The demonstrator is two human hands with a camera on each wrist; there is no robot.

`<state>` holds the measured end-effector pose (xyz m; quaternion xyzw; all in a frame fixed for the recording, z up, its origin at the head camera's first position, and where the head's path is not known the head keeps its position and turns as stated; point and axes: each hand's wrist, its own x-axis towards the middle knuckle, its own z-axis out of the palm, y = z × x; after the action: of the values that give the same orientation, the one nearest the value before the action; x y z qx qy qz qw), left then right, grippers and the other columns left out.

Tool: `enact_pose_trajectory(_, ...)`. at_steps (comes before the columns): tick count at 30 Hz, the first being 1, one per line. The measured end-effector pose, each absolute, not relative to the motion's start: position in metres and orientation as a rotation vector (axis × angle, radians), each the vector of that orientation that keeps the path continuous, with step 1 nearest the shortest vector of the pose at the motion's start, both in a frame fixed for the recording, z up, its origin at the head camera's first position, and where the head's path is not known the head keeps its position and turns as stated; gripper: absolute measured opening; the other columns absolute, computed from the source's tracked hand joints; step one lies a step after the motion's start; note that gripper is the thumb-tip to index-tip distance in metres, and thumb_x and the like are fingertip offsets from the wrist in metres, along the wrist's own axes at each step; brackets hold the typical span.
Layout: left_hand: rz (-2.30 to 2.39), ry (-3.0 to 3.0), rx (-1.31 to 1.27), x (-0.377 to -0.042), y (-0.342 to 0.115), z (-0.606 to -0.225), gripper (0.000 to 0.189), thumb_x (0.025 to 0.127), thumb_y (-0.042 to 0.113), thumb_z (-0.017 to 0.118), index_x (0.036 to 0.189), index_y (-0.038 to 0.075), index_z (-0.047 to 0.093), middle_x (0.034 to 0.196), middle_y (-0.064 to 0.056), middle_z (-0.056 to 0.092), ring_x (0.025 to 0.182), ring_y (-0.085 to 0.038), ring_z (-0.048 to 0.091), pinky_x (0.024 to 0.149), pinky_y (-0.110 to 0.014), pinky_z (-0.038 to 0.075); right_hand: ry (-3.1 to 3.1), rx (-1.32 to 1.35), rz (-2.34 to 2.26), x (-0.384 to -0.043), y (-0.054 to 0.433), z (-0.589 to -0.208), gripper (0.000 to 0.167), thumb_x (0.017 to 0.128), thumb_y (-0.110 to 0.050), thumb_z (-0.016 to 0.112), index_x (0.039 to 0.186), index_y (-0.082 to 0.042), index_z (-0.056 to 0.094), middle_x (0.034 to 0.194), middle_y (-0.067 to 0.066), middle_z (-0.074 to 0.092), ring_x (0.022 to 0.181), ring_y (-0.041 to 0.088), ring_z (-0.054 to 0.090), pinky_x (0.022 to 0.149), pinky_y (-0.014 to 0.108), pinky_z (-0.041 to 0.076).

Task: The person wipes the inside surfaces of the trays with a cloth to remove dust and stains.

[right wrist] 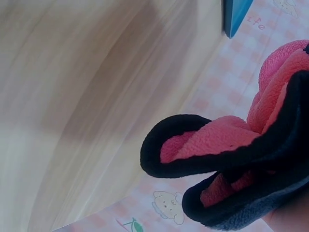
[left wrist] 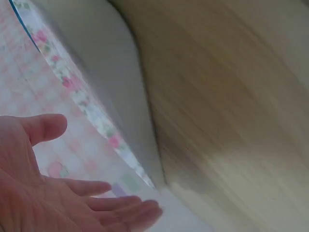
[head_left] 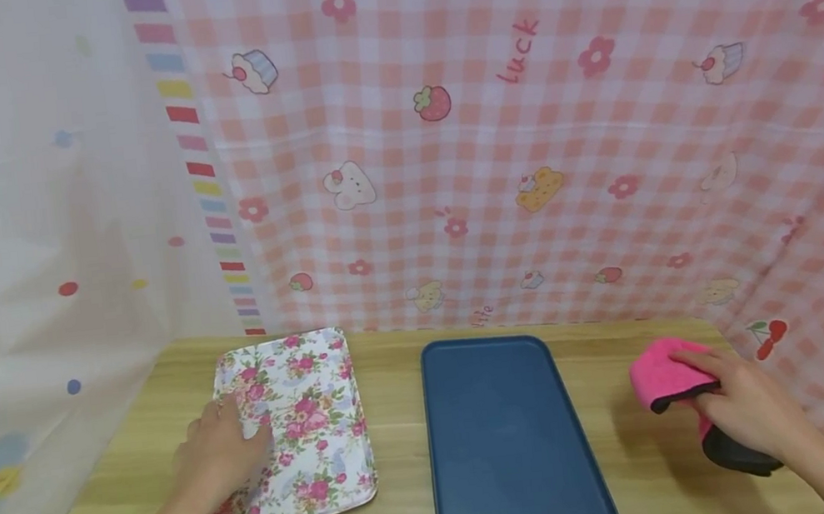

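My left hand (head_left: 224, 448) is over the left part of a flower-patterned tray (head_left: 318, 443), which lies on the table at the left. In the left wrist view the left hand (left wrist: 82, 193) has its thumb spread and fingers loosely extended, holding nothing; the tray (left wrist: 70, 82) shows beside it. Whether the hand touches the tray I cannot tell. On the right, my right hand (head_left: 748, 406) grips a bunched pink cloth (head_left: 666, 377) with a dark edge and back, held above the table. Its folds (right wrist: 212, 140) fill the right side of the right wrist view.
A dark blue rectangular tray (head_left: 514, 439) lies on the wooden table (head_left: 399, 459) between the two hands. Pink checked sheeting (head_left: 492, 156) hangs behind and to the right; pale sheeting (head_left: 69, 218) hangs at the left.
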<state>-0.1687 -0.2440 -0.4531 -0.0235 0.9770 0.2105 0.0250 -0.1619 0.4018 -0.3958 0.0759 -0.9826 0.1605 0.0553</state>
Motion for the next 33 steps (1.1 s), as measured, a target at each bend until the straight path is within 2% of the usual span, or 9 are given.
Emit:
enact_pose_trajectory(5, 0.793, 2.880, -0.127, -0.176, -0.258, -0.453, 0.094, 0.104, 0.051, 0.052, 0.153, -0.022, 0.021, 0.146, -0.053, 0.029, 0.128, -0.073, 0.036, 0.089, -0.081, 0.044, -2.963, 0.246, 0.487, -0.160, 0.403, -0.399, 0.061, 0.081, -0.012, 0.076, 0.140, -0.001, 0.064, 0.136, 0.037, 0.058, 0.106, 0.048, 0.063, 0.072, 0.045, 0.048)
enact_pose_trajectory(6, 0.817, 2.855, -0.137, -0.178, -0.260, -0.453, 0.094, 0.104, 0.052, 0.051, 0.153, -0.022, 0.020, 0.147, -0.053, 0.028, 0.130, -0.073, 0.034, 0.091, -0.081, 0.042, -2.957, 0.250, 0.485, -0.160, 0.403, -0.399, 0.061, 0.081, -0.012, 0.077, 0.140, -0.001, 0.065, 0.136, 0.037, 0.058, 0.100, 0.045, 0.064, 0.071, 0.044, 0.048)
enact_pose_trajectory(9, 0.850, 2.835, -0.149, -0.182, -0.267, -0.454, 0.092, 0.104, 0.050, 0.051, 0.150, -0.025, 0.023, 0.145, -0.053, 0.033, 0.127, -0.071, 0.039, 0.094, -0.079, 0.042, -2.938, 0.261, 0.464, -0.159, 0.402, -0.402, 0.060, 0.080, -0.014, 0.079, 0.138, -0.002, 0.067, 0.133, 0.036, 0.061, 0.100, 0.046, 0.065, 0.072, 0.050, 0.051)
enact_pose_trajectory(13, 0.945, 2.795, -0.148, -0.184, -0.275, -0.455, 0.080, 0.103, 0.039, 0.053, 0.145, -0.026, 0.033, 0.125, -0.046, 0.056, 0.104, -0.058, 0.061, 0.085, -0.065, 0.055, -2.920, 0.266, 0.438, -0.159, 0.400, -0.405, 0.059, 0.081, -0.018, 0.081, 0.136, -0.003, 0.068, 0.130, 0.034, 0.064, 0.114, 0.055, 0.060, 0.078, 0.063, 0.051)
enact_pose_trajectory(17, 1.043, 2.773, -0.155, -0.185, -0.283, -0.456, 0.061, 0.092, 0.016, 0.060, 0.132, -0.027, 0.043, 0.107, -0.036, 0.063, 0.090, -0.046, 0.063, 0.079, -0.057, 0.057, -2.908, 0.265, 0.437, -0.159, 0.400, -0.405, 0.059, 0.081, -0.019, 0.081, 0.136, -0.003, 0.068, 0.130, 0.033, 0.064, 0.115, 0.056, 0.059, 0.079, 0.064, 0.051)
enact_pose_trajectory(19, 1.072, 2.775, -0.173, -0.187, -0.287, -0.457, 0.053, 0.085, 0.005, 0.061, 0.124, -0.027, 0.047, 0.107, -0.037, 0.062, 0.091, -0.044, 0.063, 0.076, -0.054, 0.058, -2.900, 0.264, 0.441, -0.159, 0.401, -0.406, 0.059, 0.080, -0.018, 0.081, 0.136, -0.003, 0.068, 0.131, 0.033, 0.063, 0.117, 0.056, 0.058, 0.081, 0.065, 0.050)
enact_pose_trajectory(21, 1.115, 2.753, -0.218, -0.189, -0.292, -0.459, 0.045, 0.079, -0.002, 0.060, 0.117, -0.025, 0.050, 0.099, -0.032, 0.063, 0.082, -0.036, 0.062, 0.068, -0.047, 0.058, -2.885, 0.266, 0.440, -0.159, 0.401, -0.406, 0.059, 0.079, -0.016, 0.081, 0.136, -0.003, 0.068, 0.131, 0.033, 0.063, 0.118, 0.056, 0.057, 0.082, 0.066, 0.049)
enact_pose_trajectory(26, 1.251, 2.642, -0.338, -0.194, -0.301, -0.462, 0.042, 0.073, -0.008, 0.065, 0.111, -0.021, 0.052, 0.090, -0.023, 0.060, 0.067, -0.025, 0.058, 0.059, -0.036, 0.055, -2.858, 0.273, 0.437, -0.160, 0.403, -0.408, 0.059, 0.077, -0.014, 0.081, 0.134, -0.003, 0.069, 0.128, 0.033, 0.065, 0.115, 0.056, 0.058, 0.081, 0.067, 0.049)
enact_pose_trajectory(33, 1.424, 2.499, -0.338, -0.199, -0.312, -0.467, 0.043, 0.072, -0.009, 0.067, 0.111, -0.024, 0.054, 0.091, -0.022, 0.062, 0.069, -0.023, 0.064, 0.061, -0.036, 0.060, -2.840, 0.284, 0.443, -0.159, 0.403, -0.409, 0.057, 0.076, -0.012, 0.081, 0.132, -0.002, 0.070, 0.126, 0.033, 0.066, 0.113, 0.056, 0.060, 0.082, 0.067, 0.049)
